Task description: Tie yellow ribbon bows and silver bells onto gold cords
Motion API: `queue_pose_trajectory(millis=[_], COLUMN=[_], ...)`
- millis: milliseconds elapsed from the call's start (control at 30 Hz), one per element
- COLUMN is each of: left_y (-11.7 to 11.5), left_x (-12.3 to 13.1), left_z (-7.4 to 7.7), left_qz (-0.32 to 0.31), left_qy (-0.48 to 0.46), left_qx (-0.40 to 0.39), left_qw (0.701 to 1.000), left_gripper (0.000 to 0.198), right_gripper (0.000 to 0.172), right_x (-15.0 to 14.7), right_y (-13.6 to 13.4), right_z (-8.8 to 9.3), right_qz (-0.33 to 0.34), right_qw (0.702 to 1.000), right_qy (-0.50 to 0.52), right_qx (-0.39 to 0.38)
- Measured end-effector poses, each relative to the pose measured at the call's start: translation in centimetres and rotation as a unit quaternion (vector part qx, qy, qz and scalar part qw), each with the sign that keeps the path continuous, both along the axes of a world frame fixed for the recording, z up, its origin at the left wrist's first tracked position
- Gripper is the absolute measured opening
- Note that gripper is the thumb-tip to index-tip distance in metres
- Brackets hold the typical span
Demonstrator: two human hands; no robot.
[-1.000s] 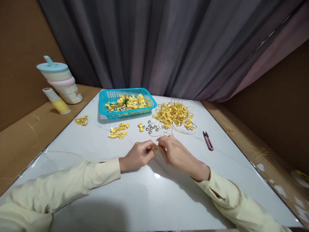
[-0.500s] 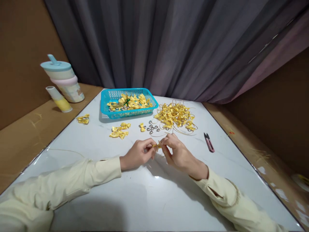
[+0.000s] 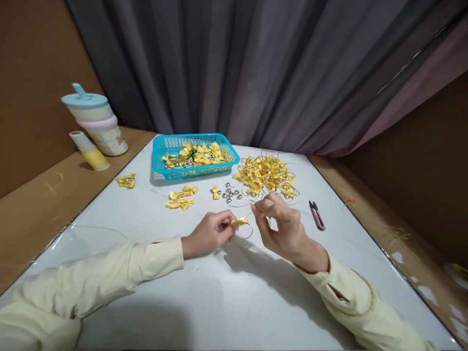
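My left hand (image 3: 215, 228) pinches a small yellow ribbon bow (image 3: 242, 221) by its left end, just above the table. A thin cord (image 3: 251, 231) loops out from the bow and curves below it. To the right, my right hand (image 3: 280, 226) is closed, thumb against fingers, on a strand of cord running up from the bow. Just beyond the hands lie a cluster of silver heart-like beads (image 3: 230, 195) and a single yellow bow (image 3: 215, 193). A few more loose bows (image 3: 181, 199) rest to the left of these.
A turquoise basket (image 3: 158, 163) holds bows, beads and a green tie. Beside it is a heap of corded bows (image 3: 265, 171). Pink thread snips (image 3: 317, 216) lie at right. A tumbler (image 3: 98, 122) and a thread spool (image 3: 90, 152) stand left, near another small bow bunch (image 3: 126, 180).
My right hand has moved right, away from the bow, drawing the cord out. The bow and a cord loop now show more plainly. My left hand has stayed in place.
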State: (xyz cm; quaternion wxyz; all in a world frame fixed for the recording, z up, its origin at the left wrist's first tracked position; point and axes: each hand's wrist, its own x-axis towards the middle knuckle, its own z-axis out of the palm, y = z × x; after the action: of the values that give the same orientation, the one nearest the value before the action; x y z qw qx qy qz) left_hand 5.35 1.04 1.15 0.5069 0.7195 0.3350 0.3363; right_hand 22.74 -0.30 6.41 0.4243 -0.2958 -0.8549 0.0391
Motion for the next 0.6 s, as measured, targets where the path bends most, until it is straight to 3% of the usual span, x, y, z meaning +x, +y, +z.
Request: queue_pose_trajectory(millis=[333, 600], left_y=[0.2, 0.1], left_x=[0.0, 0.0], left_z=[-0.1, -0.1], left_qz=[0.002, 0.016], left_qy=[0.002, 0.008], left_qx=[0.006, -0.006], left_qw=[1.000, 1.000], left_gripper=[0.019, 0.014], right_gripper=[0.030, 0.032], right_x=[-0.2, 0.2], right_y=[-1.0, -1.0], right_z=[0.6, 2.0], right_qz=[-0.006, -0.031], right_qw=[1.000, 0.998], right_qy=[-0.013, 0.017], right_qx=[0.013, 0.060])
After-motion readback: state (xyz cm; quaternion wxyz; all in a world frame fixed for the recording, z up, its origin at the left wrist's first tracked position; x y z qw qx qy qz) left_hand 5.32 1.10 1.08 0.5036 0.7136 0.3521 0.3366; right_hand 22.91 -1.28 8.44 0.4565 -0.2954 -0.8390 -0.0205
